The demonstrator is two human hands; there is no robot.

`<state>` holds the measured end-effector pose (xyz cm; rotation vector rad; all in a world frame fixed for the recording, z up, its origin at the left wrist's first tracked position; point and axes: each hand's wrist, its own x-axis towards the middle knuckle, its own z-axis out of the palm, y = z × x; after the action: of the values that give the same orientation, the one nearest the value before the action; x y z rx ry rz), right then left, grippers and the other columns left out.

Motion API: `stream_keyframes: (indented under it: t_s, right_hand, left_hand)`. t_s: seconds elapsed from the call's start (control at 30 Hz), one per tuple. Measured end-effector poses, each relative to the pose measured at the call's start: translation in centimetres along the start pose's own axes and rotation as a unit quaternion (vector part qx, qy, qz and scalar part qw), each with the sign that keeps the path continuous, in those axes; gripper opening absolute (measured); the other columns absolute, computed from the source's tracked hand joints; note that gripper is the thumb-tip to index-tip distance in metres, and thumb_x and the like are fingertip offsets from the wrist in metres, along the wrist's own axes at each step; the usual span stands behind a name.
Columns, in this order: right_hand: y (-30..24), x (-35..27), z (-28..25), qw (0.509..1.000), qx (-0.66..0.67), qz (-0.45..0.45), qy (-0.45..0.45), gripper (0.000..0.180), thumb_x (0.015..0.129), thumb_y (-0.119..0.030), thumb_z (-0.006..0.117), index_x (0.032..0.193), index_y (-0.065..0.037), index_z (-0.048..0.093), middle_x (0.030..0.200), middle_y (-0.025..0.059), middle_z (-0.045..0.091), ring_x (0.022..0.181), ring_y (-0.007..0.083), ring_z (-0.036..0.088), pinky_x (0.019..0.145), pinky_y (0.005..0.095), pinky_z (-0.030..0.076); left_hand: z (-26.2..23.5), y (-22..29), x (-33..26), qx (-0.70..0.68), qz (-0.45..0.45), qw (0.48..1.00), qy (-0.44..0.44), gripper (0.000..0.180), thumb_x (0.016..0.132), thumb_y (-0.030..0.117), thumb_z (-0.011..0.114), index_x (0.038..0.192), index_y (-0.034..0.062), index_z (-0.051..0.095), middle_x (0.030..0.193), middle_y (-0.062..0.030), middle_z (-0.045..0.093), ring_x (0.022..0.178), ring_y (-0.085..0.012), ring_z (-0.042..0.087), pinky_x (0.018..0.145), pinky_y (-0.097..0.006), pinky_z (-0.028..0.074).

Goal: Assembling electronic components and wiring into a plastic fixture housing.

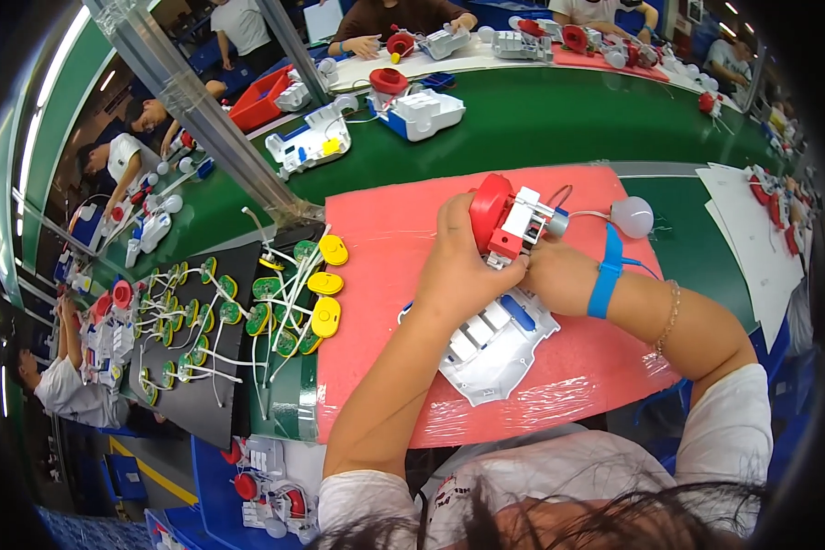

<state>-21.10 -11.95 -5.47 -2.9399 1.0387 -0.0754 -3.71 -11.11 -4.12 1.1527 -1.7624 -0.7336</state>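
My left hand (461, 261) is wrapped round a red and white plastic motor assembly (521, 215), with its round red cup (491, 209) under the fingers. My right hand (552, 273), a blue strap (605, 280) on its wrist, is closed against the assembly's lower right side; its fingertips are partly hidden. A wire runs from the assembly to a round white bulb-like part (632, 217) at the pad's right edge. Below both hands lies a white plastic housing (490, 367) with a blue piece (517, 313) on it, partly covered by my left forearm.
A pink foam pad (376, 367) lies under the work. To its left are several yellow-cased green circuit boards (325, 316) with white wires on a black sheet (197, 412). Beyond, a green conveyor belt (541, 110) carries white housings (417, 115). A metal post (202, 110) stands left; co-workers sit opposite.
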Motion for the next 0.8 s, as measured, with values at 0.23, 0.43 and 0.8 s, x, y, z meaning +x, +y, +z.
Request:
stream_keyframes:
  t_s: [0.23, 0.43, 0.8]
  right_hand:
    - [0.4, 0.5, -0.4, 0.999, 0.012, -0.005, -0.037, 0.023, 0.073, -0.015, 0.054, 0.091, -0.006, 0.066, 0.097, 0.0099, 0.06, 0.096, 0.0266, 0.053, 0.081, 0.041, 0.041]
    - [2.1, -0.2, -0.2, 0.953, 0.295, 0.069, -0.004, 0.033, 0.078, -0.011, 0.048, 0.107, -0.002, 0.059, 0.088, 0.0165, 0.062, 0.079, 0.0285, 0.059, 0.072, 0.0357, 0.047]
    - [1.7, 0.5, 0.3, 0.873, 0.459, 0.157, 0.049, 0.026, 0.081, -0.026, 0.056, 0.086, -0.001, 0.064, 0.068, 0.0112, 0.061, 0.06, 0.0205, 0.059, 0.057, 0.0339, 0.046]
  left_hand:
    - [-0.1, -1.0, 0.4, 0.0, 0.001, 0.999, 0.037, 0.069, 0.062, 0.02, 0.071, 0.117, -0.0011, 0.036, 0.112, -0.0207, 0.043, 0.102, -0.0321, 0.05, 0.084, -0.037, 0.043]
    - [-1.1, -2.0, 1.0, -0.075, -0.043, 0.994, 0.064, 0.058, 0.068, 0.015, 0.066, 0.116, -0.0018, 0.038, 0.105, -0.0164, 0.052, 0.093, -0.0243, 0.055, 0.079, -0.033, 0.045]
    - [-1.8, 0.4, 1.3, -0.306, -0.261, 0.915, 0.035, 0.054, 0.07, 0.008, 0.063, 0.117, 0.005, 0.037, 0.105, -0.011, 0.053, 0.093, -0.0205, 0.056, 0.077, -0.034, 0.047]
